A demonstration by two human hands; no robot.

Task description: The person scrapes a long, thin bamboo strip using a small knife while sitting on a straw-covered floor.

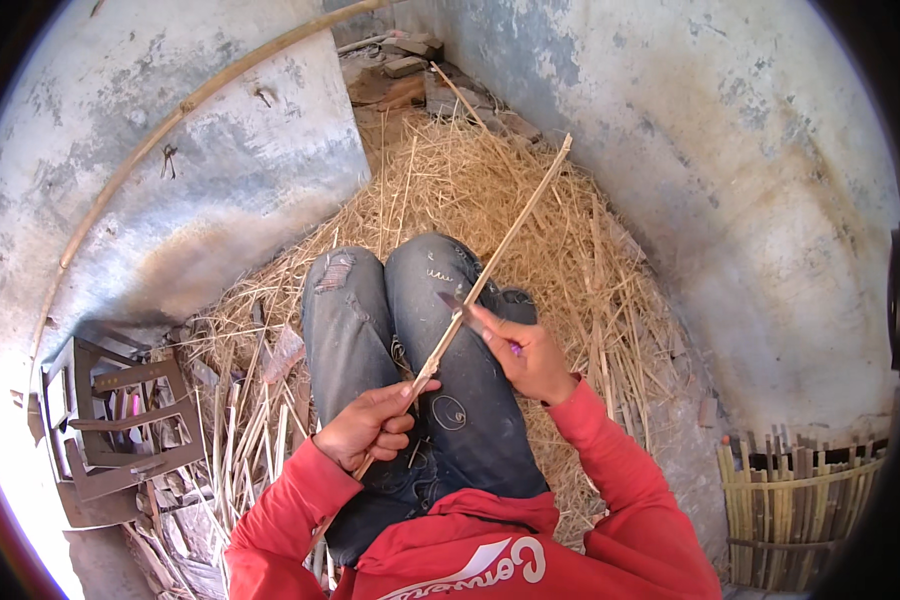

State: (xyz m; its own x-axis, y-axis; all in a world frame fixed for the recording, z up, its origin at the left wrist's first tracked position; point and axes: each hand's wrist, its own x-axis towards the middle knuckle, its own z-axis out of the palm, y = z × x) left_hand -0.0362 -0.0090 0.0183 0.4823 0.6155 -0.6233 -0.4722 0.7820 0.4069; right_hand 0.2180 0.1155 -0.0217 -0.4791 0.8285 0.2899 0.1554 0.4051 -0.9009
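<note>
A long, pale split stick (519, 228), which looks like bamboo or cane, runs slantwise across my lap from lower left to upper right. My left hand (372, 425) is closed around its lower part, above my left thigh. In my right hand (526, 352) is a knife (453, 301), its dark blade lying against the stick above my right knee. The knife's handle is mostly hidden in my fingers, where a bit of purple shows. Below the blade, the stick looks rough, with shavings curling off it near my left hand.
Straw-like shavings (460, 175) cover the ground around my legs. Brown metal frames (135, 420) stand at the left, and a bundle of upright sticks (795, 510) is at the lower right. A bent pole (185, 105) leans along the left wall. Bricks (405, 65) lie in the far corner.
</note>
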